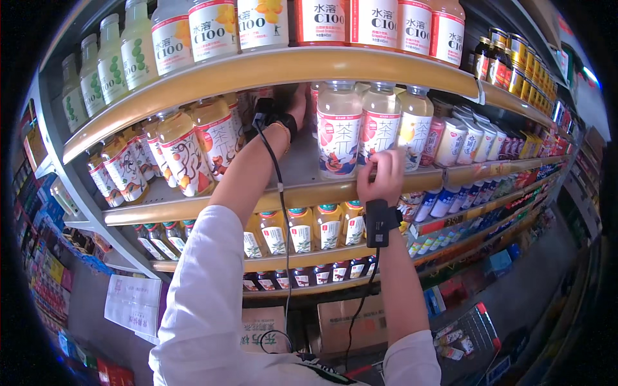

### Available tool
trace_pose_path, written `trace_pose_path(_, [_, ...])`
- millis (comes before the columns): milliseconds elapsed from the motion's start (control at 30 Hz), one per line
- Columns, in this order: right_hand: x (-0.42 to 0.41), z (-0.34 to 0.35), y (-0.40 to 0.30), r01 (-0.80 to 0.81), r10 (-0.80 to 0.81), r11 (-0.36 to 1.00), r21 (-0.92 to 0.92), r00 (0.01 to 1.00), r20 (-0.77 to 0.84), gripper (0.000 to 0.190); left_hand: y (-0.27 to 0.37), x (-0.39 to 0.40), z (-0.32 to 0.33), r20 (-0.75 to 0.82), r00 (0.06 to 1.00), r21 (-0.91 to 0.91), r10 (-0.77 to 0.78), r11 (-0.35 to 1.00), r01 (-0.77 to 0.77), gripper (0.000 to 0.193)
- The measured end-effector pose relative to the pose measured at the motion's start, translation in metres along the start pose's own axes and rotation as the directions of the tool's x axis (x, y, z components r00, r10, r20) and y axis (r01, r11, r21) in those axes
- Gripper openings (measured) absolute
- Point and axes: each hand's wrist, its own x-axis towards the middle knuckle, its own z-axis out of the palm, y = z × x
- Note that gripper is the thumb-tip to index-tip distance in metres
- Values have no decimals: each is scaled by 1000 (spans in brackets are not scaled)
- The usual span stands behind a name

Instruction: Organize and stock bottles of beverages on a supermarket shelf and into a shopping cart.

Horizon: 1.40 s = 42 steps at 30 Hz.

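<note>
My left hand reaches deep into the middle shelf, between two groups of tea-drink bottles. Shadow and the shelf above hide its fingers, so whatever they touch cannot be made out. At the front edge, my right hand has its fingers curled against or just before the lower part of a pink-labelled bottle; its grip is unclear. Another pink-labelled bottle stands upright to its left, and a yellow-fruit bottle to its right. Left of my left forearm are bottles with red-and-white labels. Each wrist wears a black cabled device.
The upper shelf's gold edge overhangs my left hand, with C100 bottles above it. White cans line the shelf at right. Cardboard boxes sit low, and a wire shopping cart holding bottles stands at lower right.
</note>
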Motion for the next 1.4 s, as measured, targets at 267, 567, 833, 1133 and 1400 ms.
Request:
trace_pose_path(267, [-1, -3, 11, 13, -13, 999, -31, 1000, -10, 11, 3, -21, 40, 0, 982, 289, 187, 940, -179, 54])
trace_pose_path(567, [0, 5, -7, -8, 8, 999, 47, 1000, -6, 11, -4, 19, -12, -50, 945, 343, 322, 895, -287, 51])
trace_pose_path(833, [-1, -5, 7, 6, -6, 1000, 14, 1000, 10, 12, -2, -22, 49, -227, 948, 205, 225, 962, -179, 42])
trace_pose_path(1133, [1, 1, -1, -4, 4, 1000, 22, 1000, -7, 11, 20, -3, -14, 215, 811, 974, 544, -185, -134, 33])
trace_pose_path(1400, [2, -1, 0, 0, 0, 1000, 10, 1000, -17, 10, 43, -46, 1, -64, 414, 852, 908, -167, 496, 75])
